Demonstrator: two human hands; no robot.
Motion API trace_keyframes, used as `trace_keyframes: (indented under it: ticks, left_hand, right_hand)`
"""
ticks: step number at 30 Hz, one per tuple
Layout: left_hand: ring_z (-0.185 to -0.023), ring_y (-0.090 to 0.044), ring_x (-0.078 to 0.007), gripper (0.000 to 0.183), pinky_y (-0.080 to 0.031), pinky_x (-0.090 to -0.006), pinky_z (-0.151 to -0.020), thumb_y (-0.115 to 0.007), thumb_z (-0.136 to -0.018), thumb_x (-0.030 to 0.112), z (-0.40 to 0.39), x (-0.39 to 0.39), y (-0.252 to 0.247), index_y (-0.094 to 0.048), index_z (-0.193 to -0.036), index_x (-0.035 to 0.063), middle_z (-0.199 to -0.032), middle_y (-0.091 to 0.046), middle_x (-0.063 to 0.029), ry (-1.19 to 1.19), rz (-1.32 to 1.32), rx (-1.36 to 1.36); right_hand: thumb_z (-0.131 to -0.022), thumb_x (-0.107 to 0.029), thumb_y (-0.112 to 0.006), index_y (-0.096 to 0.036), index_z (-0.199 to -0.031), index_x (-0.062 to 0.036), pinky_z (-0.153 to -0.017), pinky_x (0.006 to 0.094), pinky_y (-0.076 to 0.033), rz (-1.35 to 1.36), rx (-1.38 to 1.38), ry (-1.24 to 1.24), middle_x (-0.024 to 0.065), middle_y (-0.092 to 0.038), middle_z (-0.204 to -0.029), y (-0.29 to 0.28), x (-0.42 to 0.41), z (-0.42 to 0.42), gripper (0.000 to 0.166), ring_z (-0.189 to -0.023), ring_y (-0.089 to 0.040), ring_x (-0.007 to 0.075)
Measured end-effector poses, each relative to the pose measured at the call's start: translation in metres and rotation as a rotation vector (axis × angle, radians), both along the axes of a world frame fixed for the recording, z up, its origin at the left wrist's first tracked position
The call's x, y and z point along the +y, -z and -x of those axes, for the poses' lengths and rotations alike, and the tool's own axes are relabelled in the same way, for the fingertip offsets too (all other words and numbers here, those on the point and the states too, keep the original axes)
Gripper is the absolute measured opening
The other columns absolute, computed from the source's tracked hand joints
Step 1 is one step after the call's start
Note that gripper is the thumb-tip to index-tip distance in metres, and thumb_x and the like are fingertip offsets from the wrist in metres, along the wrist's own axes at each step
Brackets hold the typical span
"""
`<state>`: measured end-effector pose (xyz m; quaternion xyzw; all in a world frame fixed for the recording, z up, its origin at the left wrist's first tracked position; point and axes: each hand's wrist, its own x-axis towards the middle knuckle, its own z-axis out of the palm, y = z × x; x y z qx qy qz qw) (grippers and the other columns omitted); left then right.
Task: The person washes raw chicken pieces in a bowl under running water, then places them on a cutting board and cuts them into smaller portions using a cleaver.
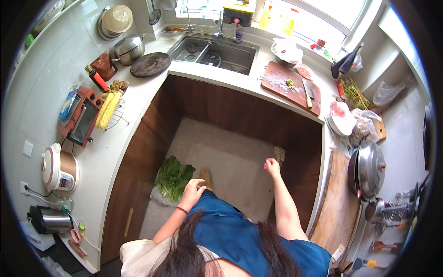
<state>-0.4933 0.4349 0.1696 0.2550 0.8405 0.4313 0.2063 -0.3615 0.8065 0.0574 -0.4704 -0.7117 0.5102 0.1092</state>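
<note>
My left hand (194, 193), with a red bead bracelet at the wrist, is held over my lap with its fingers loosely apart and nothing in it. Near it, a heap of leafy green vegetables (173, 177) lies on a plastic bag on the floor. My right hand (272, 167) hangs in the air over the floor, its fingers curled; no object shows in it. On the counter ahead, a wooden cutting board (277, 90) carries a cleaver (307, 92) and small chopped green pieces (290, 83). The double sink (238, 57) is left of the board.
Along the left counter stand a rice cooker (60, 169), a toaster oven (80, 116) and corn cobs (110, 109) by a wire rack. On the right are a lidded pan (370, 169), a long wooden board (334, 204) and a white bowl (341, 119). Brown cabinets enclose the floor.
</note>
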Motion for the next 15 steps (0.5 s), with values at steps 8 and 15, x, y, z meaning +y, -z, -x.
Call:
trace_keyframes:
  ticks: [8,15]
  left_hand:
    - [-0.070,-0.061,-0.0169,0.020,-0.049,-0.0283,-0.067,-0.059,-0.076,0.008,0.159,0.095,-0.019,-0.062,-0.096,0.0029,-0.080,-0.063,-0.0095,-0.004,-0.156,-0.059]
    - [-0.071,-0.060,-0.0213,0.021,-0.049,-0.0312,-0.067,-0.061,-0.078,0.012,0.280,0.181,-0.037,-0.060,-0.097,0.0036,-0.081,-0.062,-0.0097,0.106,-0.148,0.039]
  right_hand:
    - [-0.085,-0.020,-0.056,-0.059,-0.100,-0.0028,-0.062,0.0275,-0.050,-0.133,-0.011,-0.238,0.0086,-0.065,-0.083,-0.035,0.005,0.147,0.023,-0.065,-0.063,0.0142]
    - [-0.086,-0.015,-0.053,-0.059,-0.099,-0.0019,-0.055,0.0260,-0.050,-0.085,-0.128,-0.037,0.0081,-0.064,-0.080,-0.023,0.057,0.142,0.019,-0.059,-0.061,0.0134]
